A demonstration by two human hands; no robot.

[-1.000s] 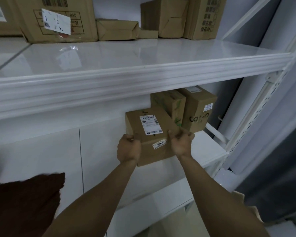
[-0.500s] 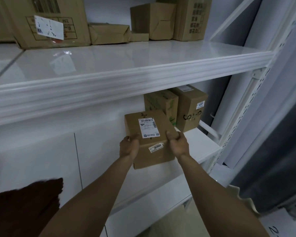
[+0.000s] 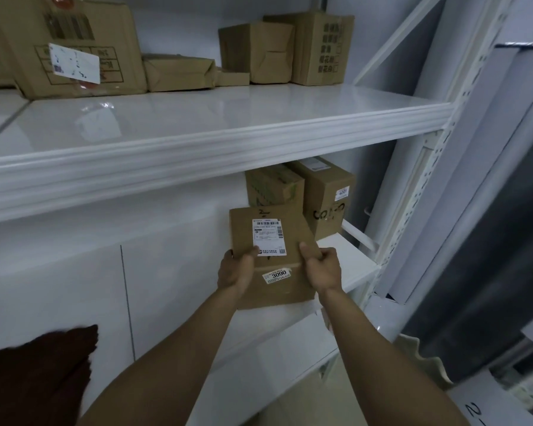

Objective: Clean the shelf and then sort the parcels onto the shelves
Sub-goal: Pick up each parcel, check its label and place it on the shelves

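Note:
A small brown cardboard parcel [image 3: 274,290] with a white shipping label and a "3090" sticker rests on the lower white shelf [image 3: 345,265]. My left hand [image 3: 236,269] grips its left side with the thumb on top. On the parcel's right side sits my right hand [image 3: 322,267], gripping it the same way. Directly behind it stand two taller parcels: one with green print [image 3: 274,186] and one marked "4001" [image 3: 326,195]. The upper white shelf [image 3: 213,118] carries several brown parcels along its back.
A white perforated upright post [image 3: 419,195] bounds the shelves on the right. A dark red cloth [image 3: 34,373] lies at the lower left. The upper shelf's front lip [image 3: 166,167] overhangs the lower shelf. Grey panels stand to the right of the rack.
Both hands have pushed the parcel a little further back on the lower shelf, toward the two parcels behind it. The view shifted slightly to the right.

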